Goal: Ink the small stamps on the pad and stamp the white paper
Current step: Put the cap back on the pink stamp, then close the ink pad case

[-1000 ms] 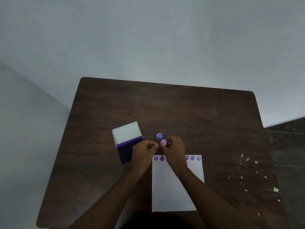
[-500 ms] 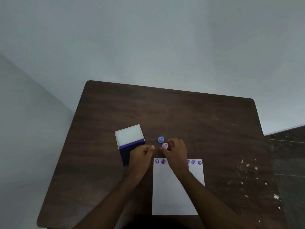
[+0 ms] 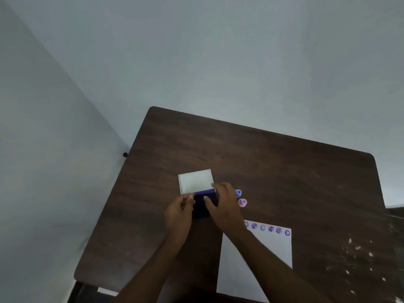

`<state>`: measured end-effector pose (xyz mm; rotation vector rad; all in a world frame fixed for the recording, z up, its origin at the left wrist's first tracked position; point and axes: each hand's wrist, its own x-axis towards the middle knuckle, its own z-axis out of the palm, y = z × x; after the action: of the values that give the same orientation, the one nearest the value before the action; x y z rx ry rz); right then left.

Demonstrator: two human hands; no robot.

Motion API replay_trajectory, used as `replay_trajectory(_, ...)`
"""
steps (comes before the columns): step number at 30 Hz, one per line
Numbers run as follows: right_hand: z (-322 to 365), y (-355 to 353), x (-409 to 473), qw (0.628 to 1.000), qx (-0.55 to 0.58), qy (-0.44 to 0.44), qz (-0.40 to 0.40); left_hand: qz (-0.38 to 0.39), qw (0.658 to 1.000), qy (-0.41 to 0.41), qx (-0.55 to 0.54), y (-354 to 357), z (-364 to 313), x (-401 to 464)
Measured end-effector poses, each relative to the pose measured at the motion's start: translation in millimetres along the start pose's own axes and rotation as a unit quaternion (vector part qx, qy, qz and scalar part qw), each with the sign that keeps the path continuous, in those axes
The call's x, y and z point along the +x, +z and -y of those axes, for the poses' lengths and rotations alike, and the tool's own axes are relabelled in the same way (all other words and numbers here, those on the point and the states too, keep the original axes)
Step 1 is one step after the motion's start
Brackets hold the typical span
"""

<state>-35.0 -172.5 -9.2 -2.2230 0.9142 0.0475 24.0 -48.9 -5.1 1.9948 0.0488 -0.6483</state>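
A dark brown wooden table with rounded corners [image 3: 273, 162] stands close against a pale grey wall, its far edge and left edge both running near the plaster, so the free room lies across its wide, bare far half and toward its right side, where pale flecks [image 3: 358, 250] dot the wood.

Near the middle sits the open ink pad case with a white lid and dark purple pad [image 3: 202, 206], its lid [image 3: 195, 180] lying flat toward the wall. Both hands are on it. The left hand [image 3: 178, 212] is at the pad's left edge, fingers curled in with the tips touching that edge where lid meets base. The right hand [image 3: 225, 204] comes from the other side, its fingers spread loosely, the thumb lying over the dark pad and the forefinger reaching the lid's near right corner. Whether either one truly grips the case I cannot tell.

Just right of the right hand stand two small stamps apart from the case: a small blue round stamp [image 3: 238, 192], and a small pink round stamp [image 3: 242, 202] just nearer to me, the two almost touching.

The white sheet of paper [image 3: 262, 265] lies at the near edge, right of the pad, with the right forearm crossing its left corner. A row of purple stamped circles [image 3: 271, 228] runs along its far edge; the rest is blank.
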Motion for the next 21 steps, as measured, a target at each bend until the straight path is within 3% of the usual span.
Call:
replay_trajectory(5,7.4,3.9,23.9,0.998,-0.017,0.030,0.045,-0.057,0.998,-0.001,0.000,-15.6,3.3,19.3)
replay_trajectory(12,13.2,3.1,48.4,0.992,0.031,0.100,0.074,-0.043,0.999,-0.012,-0.004,-27.2,1.5,45.1)
replay_trajectory(21,15.7,-5.0,50.3,0.980,0.136,0.125,0.071,-0.043,0.986,-0.075,-0.141,-15.8,-19.9,43.9)
